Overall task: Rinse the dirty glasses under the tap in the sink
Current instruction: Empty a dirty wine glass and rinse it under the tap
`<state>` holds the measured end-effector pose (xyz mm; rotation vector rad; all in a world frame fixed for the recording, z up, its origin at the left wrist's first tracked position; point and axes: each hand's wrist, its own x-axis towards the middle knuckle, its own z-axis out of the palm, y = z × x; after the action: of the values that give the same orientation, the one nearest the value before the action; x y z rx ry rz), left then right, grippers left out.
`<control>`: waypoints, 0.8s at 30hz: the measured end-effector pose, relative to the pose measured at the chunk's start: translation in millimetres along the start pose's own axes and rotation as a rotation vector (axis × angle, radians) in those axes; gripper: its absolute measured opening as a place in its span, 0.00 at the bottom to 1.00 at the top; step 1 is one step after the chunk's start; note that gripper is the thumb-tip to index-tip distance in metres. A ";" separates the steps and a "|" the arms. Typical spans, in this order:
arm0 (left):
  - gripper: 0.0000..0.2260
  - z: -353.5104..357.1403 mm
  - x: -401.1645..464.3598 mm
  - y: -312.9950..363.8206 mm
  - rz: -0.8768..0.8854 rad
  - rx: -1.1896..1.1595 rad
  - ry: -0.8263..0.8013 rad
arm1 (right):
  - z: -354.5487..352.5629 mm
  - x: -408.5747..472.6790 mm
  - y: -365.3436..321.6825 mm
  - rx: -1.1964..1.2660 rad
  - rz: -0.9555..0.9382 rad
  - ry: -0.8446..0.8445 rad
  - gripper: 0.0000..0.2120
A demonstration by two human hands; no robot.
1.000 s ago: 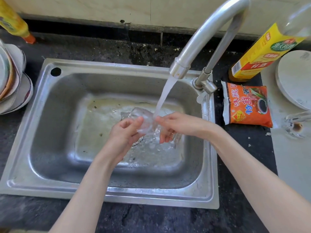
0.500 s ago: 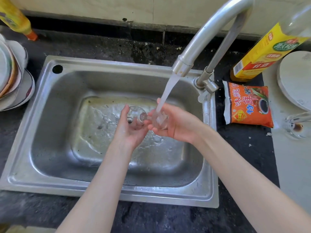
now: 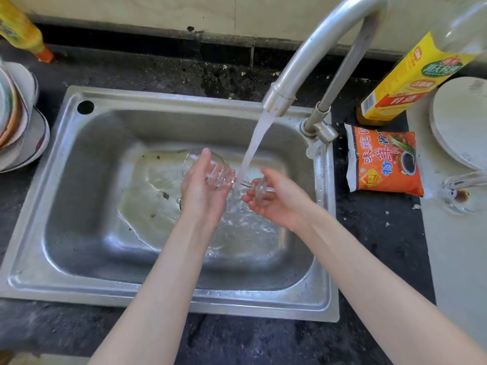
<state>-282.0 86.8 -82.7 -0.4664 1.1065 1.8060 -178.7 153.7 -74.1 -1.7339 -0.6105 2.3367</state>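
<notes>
Wine glass (image 3: 210, 171), clear and wet, lying sideways over the steel sink (image 3: 79, 196), just left of the water stream (image 3: 253, 151) falling from the tap (image 3: 311, 59). Bowl cradled in the left hand (image 3: 204, 191), palm up, fingers loosely curved under the glass. Round foot held by the right hand (image 3: 276, 198), fingers curled beneath it, thumb above. Stem bridging the two hands, right in the stream. Compared with half a second ago: hands further apart, bowl swung further left of the stream, left palm more open. Beyond the tap's base, right of the sink: yellow-labelled bottle (image 3: 411, 75), orange seasoning packet (image 3: 384, 162), second glass (image 3: 461, 191) with a brown stain inside, lying on the counter. Left of the sink: stacked plates (image 3: 18, 122).
</notes>
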 end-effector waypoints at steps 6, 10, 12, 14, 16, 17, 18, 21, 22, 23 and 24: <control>0.24 19.6 -24.3 -14.5 0.409 0.617 -0.138 | -9.4 10.5 11.2 0.079 0.103 -0.038 0.09; 0.26 13.1 -30.8 -20.0 0.529 0.900 -0.282 | -22.8 11.6 11.6 -0.295 -0.070 0.061 0.06; 0.25 7.8 -33.1 -22.6 0.525 0.958 -0.313 | -34.2 11.0 8.9 -0.564 -0.313 0.190 0.06; 0.25 4.0 -35.0 -23.8 0.529 0.974 -0.305 | -48.2 6.0 4.0 -0.811 -0.643 0.342 0.08; 0.25 0.9 -36.6 -23.6 0.530 0.973 -0.300 | -60.8 -3.3 -4.9 -0.918 -0.946 0.480 0.10; 0.25 -0.3 -36.9 -23.3 0.541 0.980 -0.302 | -67.3 -4.9 -10.0 -0.980 -1.076 0.533 0.11; 0.25 -1.5 -36.4 -23.1 0.556 1.002 -0.304 | -72.8 -4.5 -15.2 -1.070 -1.168 0.583 0.14; 0.26 -4.1 -36.4 -24.1 0.576 1.072 -0.318 | -84.8 7.8 -30.6 -1.388 -1.217 0.699 0.27; 0.26 -4.9 -36.4 -24.6 0.578 1.079 -0.320 | -86.3 11.8 -34.7 -1.451 -1.206 0.711 0.30; 0.26 -6.0 -35.9 -25.1 0.584 1.087 -0.317 | -86.1 14.9 -38.9 -1.485 -1.202 0.720 0.31; 0.26 -7.1 -35.3 -25.7 0.591 1.103 -0.312 | -85.4 17.7 -42.0 -1.505 -1.198 0.723 0.31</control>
<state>-243.5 66.6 -74.1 0.8349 1.8879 1.3390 -108.0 217.1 -92.6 -1.4137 -2.5007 0.1730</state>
